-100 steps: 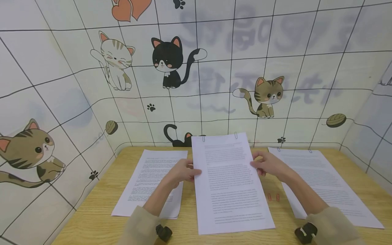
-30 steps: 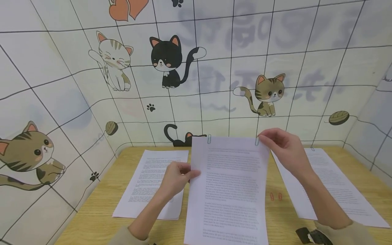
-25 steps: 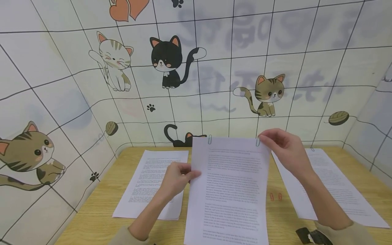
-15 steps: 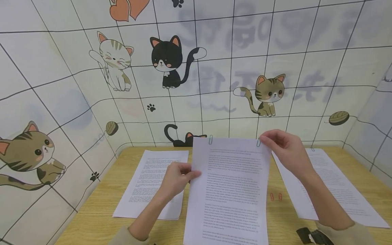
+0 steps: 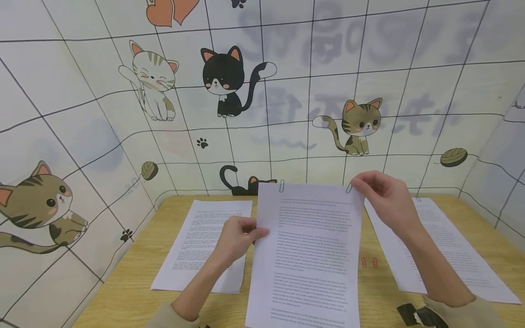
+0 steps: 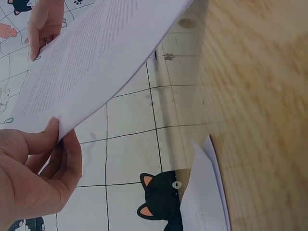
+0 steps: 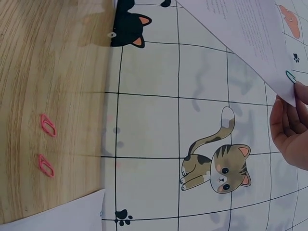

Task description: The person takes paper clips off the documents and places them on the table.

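Note:
A stack of printed sheets (image 5: 307,255) is held up in front of me, tilted, with a green paper clip (image 5: 281,186) at its top left and another paper clip (image 5: 349,187), slanted, at its top right. My left hand (image 5: 235,239) pinches the left edge of the sheets, thumb on the printed face. At the top right corner, my right hand (image 5: 383,196) pinches the sheets between thumb and fingers, with the thumb tip right at the slanted clip. The right wrist view shows that corner between the fingers and the clip (image 7: 290,76) beside the thumb.
Another printed stack (image 5: 172,273) lies left on the wooden table (image 5: 119,287). A clipped stack (image 5: 463,273) lies on the right, partly behind my right forearm. Two red paper clips (image 5: 363,262) sit between it and the held sheets. A cat-patterned wall covering (image 5: 287,150) stands behind the table.
My right hand has gone from the right edge up to the top right corner. The clip there, upright earlier, has tilted and shifted slightly right with the hand. My left hand keeps its pinch.

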The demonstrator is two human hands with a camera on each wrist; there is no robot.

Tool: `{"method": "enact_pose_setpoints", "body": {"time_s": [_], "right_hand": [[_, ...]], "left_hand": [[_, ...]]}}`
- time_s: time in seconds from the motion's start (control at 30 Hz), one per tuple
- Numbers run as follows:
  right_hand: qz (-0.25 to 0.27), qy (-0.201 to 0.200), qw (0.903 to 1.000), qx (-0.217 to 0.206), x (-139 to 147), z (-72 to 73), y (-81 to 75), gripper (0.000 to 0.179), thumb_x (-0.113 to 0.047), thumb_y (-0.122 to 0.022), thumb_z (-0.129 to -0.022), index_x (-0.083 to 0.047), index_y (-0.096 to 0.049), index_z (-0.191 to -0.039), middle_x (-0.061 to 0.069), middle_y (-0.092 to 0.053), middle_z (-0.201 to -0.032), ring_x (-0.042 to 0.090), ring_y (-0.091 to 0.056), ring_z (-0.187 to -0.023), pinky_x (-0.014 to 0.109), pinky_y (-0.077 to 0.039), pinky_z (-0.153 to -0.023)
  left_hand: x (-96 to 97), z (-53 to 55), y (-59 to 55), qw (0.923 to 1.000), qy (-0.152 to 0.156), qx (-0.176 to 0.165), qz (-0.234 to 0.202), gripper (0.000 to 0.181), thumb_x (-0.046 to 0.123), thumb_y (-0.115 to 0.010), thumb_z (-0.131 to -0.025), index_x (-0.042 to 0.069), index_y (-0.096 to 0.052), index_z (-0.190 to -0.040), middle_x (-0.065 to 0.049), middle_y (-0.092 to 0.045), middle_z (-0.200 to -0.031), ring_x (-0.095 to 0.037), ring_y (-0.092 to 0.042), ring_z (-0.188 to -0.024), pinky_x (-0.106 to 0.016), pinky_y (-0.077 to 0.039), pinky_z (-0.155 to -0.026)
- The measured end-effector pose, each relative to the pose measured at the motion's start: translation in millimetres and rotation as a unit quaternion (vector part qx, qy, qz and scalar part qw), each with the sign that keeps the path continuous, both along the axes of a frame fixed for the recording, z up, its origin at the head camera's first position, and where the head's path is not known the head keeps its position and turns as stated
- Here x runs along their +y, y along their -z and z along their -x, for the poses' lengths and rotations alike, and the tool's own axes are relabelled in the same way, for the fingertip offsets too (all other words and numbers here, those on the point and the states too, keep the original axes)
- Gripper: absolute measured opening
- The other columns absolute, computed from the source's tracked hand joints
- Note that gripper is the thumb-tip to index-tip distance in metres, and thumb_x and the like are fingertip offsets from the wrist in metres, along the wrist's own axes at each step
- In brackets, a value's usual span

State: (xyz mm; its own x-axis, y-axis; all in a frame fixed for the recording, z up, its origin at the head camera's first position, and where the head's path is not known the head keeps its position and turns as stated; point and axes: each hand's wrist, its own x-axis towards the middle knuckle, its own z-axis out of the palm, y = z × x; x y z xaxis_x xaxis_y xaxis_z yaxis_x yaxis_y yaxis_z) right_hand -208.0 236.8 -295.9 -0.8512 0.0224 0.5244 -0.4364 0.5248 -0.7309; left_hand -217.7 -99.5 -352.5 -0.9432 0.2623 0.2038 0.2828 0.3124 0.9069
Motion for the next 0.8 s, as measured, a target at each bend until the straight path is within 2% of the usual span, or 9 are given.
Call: {"method": "enact_pose_setpoints", "body": {"time_s": [0.27, 0.53, 0.7, 0.8], "right_hand": [[0.018, 0.021, 0.9993, 0.024, 7, 1.4, -0.6, 0.024, -0.024, -0.065, -0.101, -0.003, -0.068, -0.112, -0.002, -0.067, -0.095, 0.013, -0.061, -0.085, 0.011, -0.048, -0.073], [0.059, 0.024, 0.9965, 0.054, 18, -1.7, -7.6, 0.018, -0.016, -0.067, -0.099, -0.003, -0.069, -0.112, -0.004, -0.070, -0.093, 0.008, -0.062, -0.082, 0.011, -0.048, -0.072], [0.057, 0.026, 0.9972, 0.040, 20, -5.3, -8.5, 0.021, -0.019, -0.067, -0.099, -0.001, -0.067, -0.112, 0.001, -0.070, -0.093, 0.009, -0.063, -0.081, 0.011, -0.049, -0.074], [0.043, 0.025, 0.9985, 0.022, 21, -5.7, -5.3, 0.022, -0.021, -0.066, -0.100, -0.001, -0.067, -0.111, 0.000, -0.070, -0.091, 0.009, -0.063, -0.079, 0.011, -0.049, -0.073]], "left_hand": [[-1.8, 2.5, 0.9, 1.0000, -0.006, -0.007, -0.004, 0.013, 0.006, -0.076, -0.089, -0.003, -0.077, -0.098, -0.009, -0.074, -0.081, -0.015, -0.064, -0.068, -0.026, -0.049, -0.064], [-4.3, 5.8, -0.8, 0.9998, -0.008, -0.012, -0.016, 0.013, 0.004, -0.076, -0.088, -0.005, -0.077, -0.097, -0.010, -0.074, -0.080, -0.015, -0.064, -0.067, -0.026, -0.050, -0.064], [-6.1, 6.3, -2.0, 0.9996, -0.012, -0.017, -0.021, 0.015, 0.004, -0.076, -0.088, -0.005, -0.077, -0.100, -0.011, -0.074, -0.082, -0.016, -0.065, -0.067, -0.033, -0.054, -0.067], [-7.9, 5.7, -2.9, 0.9995, -0.018, -0.020, -0.018, 0.015, 0.006, -0.076, -0.089, -0.004, -0.077, -0.100, -0.010, -0.074, -0.082, -0.016, -0.065, -0.068, -0.036, -0.054, -0.069]]}}
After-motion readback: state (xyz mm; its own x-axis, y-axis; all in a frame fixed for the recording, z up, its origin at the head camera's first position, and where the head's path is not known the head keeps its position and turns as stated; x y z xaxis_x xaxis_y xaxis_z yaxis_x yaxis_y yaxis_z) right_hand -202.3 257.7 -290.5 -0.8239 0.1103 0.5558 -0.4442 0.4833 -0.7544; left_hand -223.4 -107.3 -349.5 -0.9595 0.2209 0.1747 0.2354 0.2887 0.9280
